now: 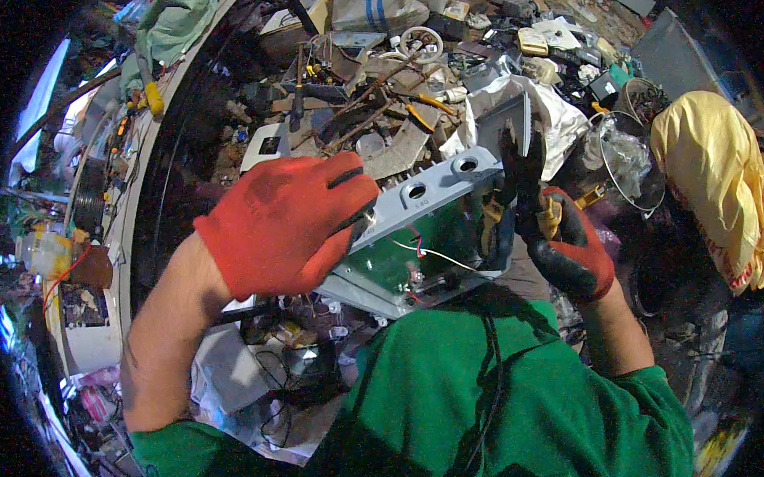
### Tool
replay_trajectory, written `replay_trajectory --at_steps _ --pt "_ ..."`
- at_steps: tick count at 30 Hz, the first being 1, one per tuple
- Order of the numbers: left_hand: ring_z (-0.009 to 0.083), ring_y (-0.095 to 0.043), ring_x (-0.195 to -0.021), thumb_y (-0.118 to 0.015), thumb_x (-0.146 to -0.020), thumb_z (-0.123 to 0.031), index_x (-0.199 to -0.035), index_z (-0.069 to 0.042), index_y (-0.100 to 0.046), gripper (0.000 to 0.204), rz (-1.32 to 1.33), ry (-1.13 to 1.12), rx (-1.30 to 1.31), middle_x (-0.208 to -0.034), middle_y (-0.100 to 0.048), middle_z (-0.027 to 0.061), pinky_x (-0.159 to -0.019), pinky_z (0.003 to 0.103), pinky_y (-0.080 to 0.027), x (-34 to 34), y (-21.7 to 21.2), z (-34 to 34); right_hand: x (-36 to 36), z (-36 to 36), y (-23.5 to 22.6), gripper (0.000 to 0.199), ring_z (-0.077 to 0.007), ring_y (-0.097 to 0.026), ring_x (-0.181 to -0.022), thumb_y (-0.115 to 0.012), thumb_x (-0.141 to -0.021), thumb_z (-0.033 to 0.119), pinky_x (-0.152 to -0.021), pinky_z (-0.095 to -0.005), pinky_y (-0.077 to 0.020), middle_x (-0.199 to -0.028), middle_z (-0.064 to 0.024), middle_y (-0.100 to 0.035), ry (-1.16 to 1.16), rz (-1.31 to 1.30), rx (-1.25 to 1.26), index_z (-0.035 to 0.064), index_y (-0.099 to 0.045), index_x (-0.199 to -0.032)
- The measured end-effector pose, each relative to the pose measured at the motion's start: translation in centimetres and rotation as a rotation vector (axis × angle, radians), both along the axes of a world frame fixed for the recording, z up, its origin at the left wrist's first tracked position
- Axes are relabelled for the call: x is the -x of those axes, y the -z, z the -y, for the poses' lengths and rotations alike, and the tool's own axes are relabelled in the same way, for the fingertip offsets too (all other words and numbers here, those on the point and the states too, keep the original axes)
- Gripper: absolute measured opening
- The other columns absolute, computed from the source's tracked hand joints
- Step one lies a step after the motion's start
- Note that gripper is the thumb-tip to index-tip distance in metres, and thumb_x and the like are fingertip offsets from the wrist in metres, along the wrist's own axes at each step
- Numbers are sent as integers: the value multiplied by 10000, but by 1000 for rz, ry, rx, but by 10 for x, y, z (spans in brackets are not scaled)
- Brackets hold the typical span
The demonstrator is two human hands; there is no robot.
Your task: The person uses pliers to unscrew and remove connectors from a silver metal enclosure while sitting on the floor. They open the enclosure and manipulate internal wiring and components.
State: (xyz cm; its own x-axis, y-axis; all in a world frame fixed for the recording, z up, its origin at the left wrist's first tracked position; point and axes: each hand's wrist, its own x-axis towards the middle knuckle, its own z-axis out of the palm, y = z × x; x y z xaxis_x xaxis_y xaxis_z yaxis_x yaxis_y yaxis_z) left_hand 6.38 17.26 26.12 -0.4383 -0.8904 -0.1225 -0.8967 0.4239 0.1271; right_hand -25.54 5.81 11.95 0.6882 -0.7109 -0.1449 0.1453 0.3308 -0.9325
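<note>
A grey housing [447,183] with two round holes along its upper rim is tilted in front of me. Inside it are a green circuit board [391,259] and thin white, red and blue wires [433,252]. My left hand [291,225], in a red work glove, curls over the housing's left end, its fingertips partly hidden. At the right end is my right hand [567,240], in a red glove with a blackened palm. It holds a yellow-handled tool [549,217], whose working end I cannot make out. Dark glove fingers reach up beside the housing's grey side panel [506,126].
Scrap parts and cables crowd the area beyond the housing, with yellow-handled pliers [421,115] and a dark-handled tool [297,103] among them. A white sack [559,119] lies behind the housing. To the right hangs a yellow bag [708,177]. A long pale rail [148,154] runs along the left.
</note>
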Motion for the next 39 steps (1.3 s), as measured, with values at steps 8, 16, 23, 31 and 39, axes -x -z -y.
replay_trajectory --at_steps 8,16,23,31,39 --pt "420 -594 -996 -588 -779 -166 -1145 -26 -575 392 -146 -128 -83 -1121 -583 221 -859 463 -488 -3 11 4 11 0 12 697 -246 -526 -1231 -747 -784 110 -1067 -420 -403 -1299 -102 -555 -7 90 -22 29 -425 -1397" --pt "361 -559 -1146 -670 -800 -152 -1238 -25 -556 470 -743 -486 86 -1203 -559 195 -991 411 -441 8 51 -25 42 -28 -23 825 -259 -545 -1230 -794 -750 171 -1062 -400 -422 -1395 -131 -522 264 305 -86 29 -379 -1449" --pt "233 -644 -1003 -717 -776 -99 -1151 -19 -619 396 -881 -720 357 -1076 -651 124 -912 348 -496 19 90 -36 74 -48 -4 880 -261 -515 -1273 -813 -724 151 -1090 -405 -385 -1404 -128 -512 -480 113 -281 31 -351 -1463" --pt "284 -660 -1004 -738 -765 -109 -1202 -37 -600 463 -863 -743 446 -1099 -652 151 -883 367 -518 22 101 -44 25 -60 -40 926 -235 -491 -1283 -833 -690 95 -1078 -393 -373 -1377 -107 -516 -610 -142 -287 29 -320 -1459" --pt "293 -660 -1005 -746 -745 -110 -1231 -38 -585 517 -888 -787 461 -1094 -650 170 -873 380 -524 29 98 -45 20 -18 -78 741 -347 -494 -1258 -705 -694 58 -1117 -480 -297 -1295 -173 -561 -580 -504 911 -31 -421 -1372"
